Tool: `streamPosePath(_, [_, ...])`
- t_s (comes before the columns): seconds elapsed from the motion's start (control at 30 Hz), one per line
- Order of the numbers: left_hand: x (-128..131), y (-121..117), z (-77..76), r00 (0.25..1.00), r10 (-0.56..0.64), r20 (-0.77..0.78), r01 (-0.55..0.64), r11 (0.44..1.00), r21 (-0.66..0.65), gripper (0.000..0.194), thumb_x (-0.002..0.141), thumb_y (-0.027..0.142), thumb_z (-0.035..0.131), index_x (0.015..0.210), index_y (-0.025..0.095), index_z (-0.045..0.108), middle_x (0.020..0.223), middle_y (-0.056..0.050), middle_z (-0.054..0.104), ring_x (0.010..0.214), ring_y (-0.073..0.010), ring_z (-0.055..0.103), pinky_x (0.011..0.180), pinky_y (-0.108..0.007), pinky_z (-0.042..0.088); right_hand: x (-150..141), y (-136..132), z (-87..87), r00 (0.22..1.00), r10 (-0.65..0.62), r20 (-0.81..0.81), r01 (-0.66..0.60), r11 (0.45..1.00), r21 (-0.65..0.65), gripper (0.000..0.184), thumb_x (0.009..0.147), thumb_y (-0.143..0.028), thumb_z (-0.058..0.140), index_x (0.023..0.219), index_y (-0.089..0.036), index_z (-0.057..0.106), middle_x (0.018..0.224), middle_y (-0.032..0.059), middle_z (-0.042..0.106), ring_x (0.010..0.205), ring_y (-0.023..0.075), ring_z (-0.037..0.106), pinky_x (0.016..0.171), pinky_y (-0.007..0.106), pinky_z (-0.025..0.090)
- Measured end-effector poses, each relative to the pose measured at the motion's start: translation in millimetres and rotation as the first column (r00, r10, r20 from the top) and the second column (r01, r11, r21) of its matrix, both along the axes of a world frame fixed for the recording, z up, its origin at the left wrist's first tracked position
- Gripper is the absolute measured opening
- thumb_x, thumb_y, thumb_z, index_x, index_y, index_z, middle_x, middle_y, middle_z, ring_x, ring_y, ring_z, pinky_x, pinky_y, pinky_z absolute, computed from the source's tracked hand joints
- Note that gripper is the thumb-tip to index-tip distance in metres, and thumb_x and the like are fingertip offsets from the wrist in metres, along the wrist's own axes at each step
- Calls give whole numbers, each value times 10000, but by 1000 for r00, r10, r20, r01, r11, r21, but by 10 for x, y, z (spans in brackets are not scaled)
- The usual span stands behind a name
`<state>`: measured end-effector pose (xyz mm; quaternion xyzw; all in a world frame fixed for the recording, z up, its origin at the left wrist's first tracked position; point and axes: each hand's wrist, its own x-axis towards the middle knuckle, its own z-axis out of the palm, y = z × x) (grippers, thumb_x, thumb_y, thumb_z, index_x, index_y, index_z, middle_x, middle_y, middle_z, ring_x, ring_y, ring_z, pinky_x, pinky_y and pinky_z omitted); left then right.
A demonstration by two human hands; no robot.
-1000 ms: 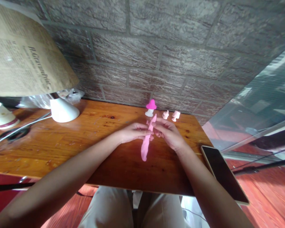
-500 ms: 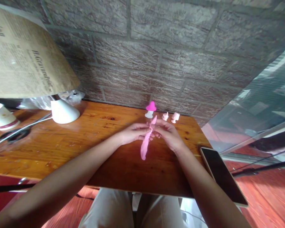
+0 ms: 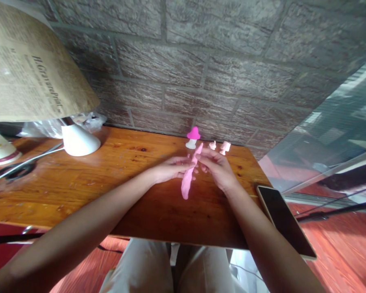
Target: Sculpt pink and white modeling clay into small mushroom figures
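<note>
A long, flattened strip of pink modelling clay (image 3: 187, 181) hangs slantwise above the table, its lower end wide and rounded. My left hand (image 3: 171, 169) pinches it from the left around its middle, thumb on the near side and fingertips showing behind. From the right, my right hand (image 3: 216, 166) has thumb and fingers closed on the strip's upper part. Behind the hands stands a small mushroom figure (image 3: 193, 134) with a bright pink cap and a whitish stem. Two little pale pink clay pieces, a rounded one (image 3: 212, 145) and a blocky one (image 3: 225, 147), sit right of it.
At the left are a lamp with a white base (image 3: 81, 140) and newsprint shade (image 3: 39, 69), a paper cup (image 3: 1, 146), dark-handled scissors (image 3: 15, 170) and clear plastic bags (image 3: 42, 127). A phone or tablet (image 3: 286, 221) lies along the table's right edge. A brick wall (image 3: 183, 65) rises behind.
The clay strip has tilted a little and its lower end looks wider and shorter. My right hand's fingers have shifted slightly along its upper part. The whole view has moved slightly.
</note>
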<state>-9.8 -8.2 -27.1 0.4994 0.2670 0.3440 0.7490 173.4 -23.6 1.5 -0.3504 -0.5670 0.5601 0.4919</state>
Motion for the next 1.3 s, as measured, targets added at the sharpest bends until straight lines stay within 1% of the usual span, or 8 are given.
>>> streamPosePath(0.13, [6, -16, 2, 1000, -8, -21, 8, 1000, -2, 480, 657, 357, 891, 1037, 131, 705, 928, -85, 737, 815, -196, 721, 848, -386, 570, 19, 39, 1, 989, -140, -47, 141, 990, 13, 357, 654, -422, 848, 906, -207, 714, 735, -19, 654, 499, 60, 420, 457, 236, 310])
streamPosePath(0.27, [19, -30, 10, 998, 42, -36, -42, 999, -5, 443, 671, 320, 886, 1028, 131, 704, 869, -67, 733, 765, -172, 713, 806, -353, 574, 53, 78, -7, 967, -242, -73, 239, 970, -46, 358, 633, -416, 860, 876, -212, 693, 705, -34, 621, 476, 52, 384, 431, 229, 262])
streamPosePath(0.4, [14, -22, 14, 997, 59, -59, -60, 998, -10, 474, 672, 361, 882, 1045, 120, 717, 929, -107, 743, 810, -187, 713, 804, -346, 575, 53, 58, -4, 991, -120, -52, 114, 988, -100, 374, 642, -430, 854, 901, -212, 696, 721, -23, 649, 516, 65, 446, 466, 224, 314])
streamPosePath(0.57, [-5, -7, 14, 999, 30, -44, -30, 1000, 7, 446, 719, 409, 843, 1018, 100, 728, 1005, -147, 733, 827, -190, 704, 770, -323, 565, 25, 11, 15, 999, 37, -34, -41, 994, -101, 367, 661, -392, 848, 947, -195, 726, 715, -7, 672, 559, 78, 498, 508, 222, 341])
streamPosePath(0.77, [0, 13, -6, 1000, 16, -12, -16, 1000, -19, 437, 740, 428, 816, 1017, 104, 720, 958, -124, 724, 748, -164, 672, 682, -293, 548, 42, 9, 38, 999, 43, -33, -45, 995, -92, 308, 670, -359, 839, 903, -194, 723, 689, -17, 649, 553, 83, 480, 508, 231, 333])
streamPosePath(0.97, [9, 1, 10, 996, 65, -57, -64, 998, 18, 435, 728, 499, 796, 923, 116, 730, 822, -66, 686, 629, -114, 588, 587, -250, 479, 35, 20, 16, 999, 36, 10, -35, 995, -98, 331, 660, -377, 850, 885, -185, 700, 673, -25, 637, 543, 78, 478, 499, 225, 329])
streamPosePath(1.1, [19, -16, 19, 993, 75, -88, -71, 997, 38, 487, 695, 545, 806, 914, 116, 733, 806, -53, 668, 618, -99, 558, 585, -245, 440, 17, 29, -11, 999, 20, 42, -17, 998, -64, 364, 659, -427, 846, 879, -182, 691, 659, -26, 625, 539, 81, 466, 494, 230, 332])
streamPosePath(1.3, [25, -16, -9, 992, 72, -105, -66, 996, 57, 481, 709, 532, 802, 955, 123, 736, 833, -58, 670, 640, -99, 551, 599, -246, 426, -11, 24, -35, 999, -6, 46, 7, 1000, -12, 422, 626, -463, 858, 887, -182, 681, 763, -6, 669, 521, 66, 423, 474, 233, 308])
